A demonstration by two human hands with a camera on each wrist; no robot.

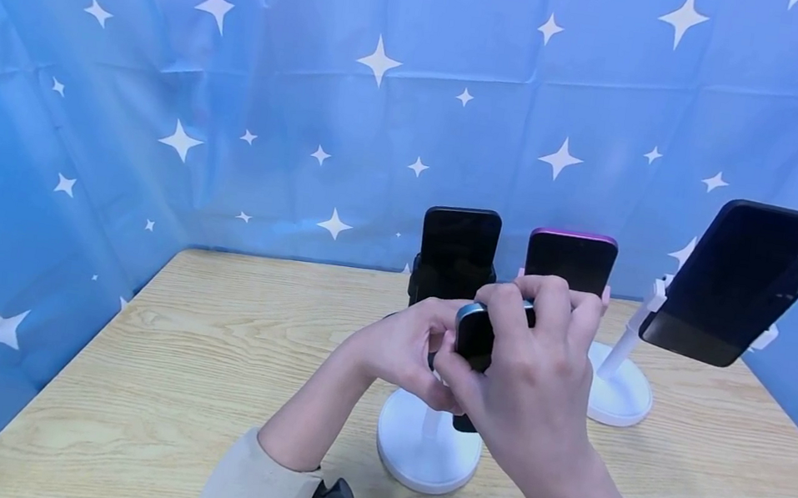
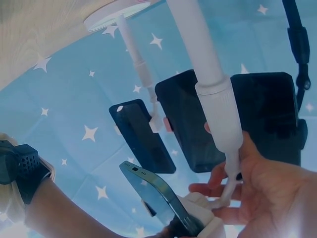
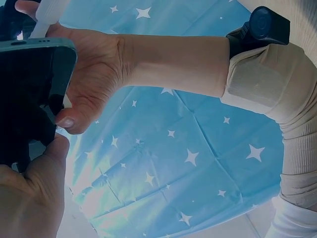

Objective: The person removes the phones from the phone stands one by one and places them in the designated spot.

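My right hand (image 1: 538, 368) grips a phone (image 1: 475, 339) with a teal-blue edge, its fingers over the top and its thumb on the near side. Under the phone stands a white phone stand with a round base (image 1: 426, 459). In the left wrist view, my left hand (image 2: 272, 191) holds the thin bent neck of that stand (image 2: 218, 116), just above its ribbed collar. There the phone (image 2: 161, 193) sits tilted at the white holder. The right wrist view shows the left thumb close to the phone's edge (image 3: 59, 44), with the right thumb right below it.
Behind the hands, a black phone (image 1: 459, 240) stands in a dark holder, beside a purple-edged phone (image 1: 570, 256). To the right, a large black tablet (image 1: 750, 283) leans on a white stand (image 1: 619, 396). All are on a wooden table (image 1: 205, 341) before a starry blue curtain.
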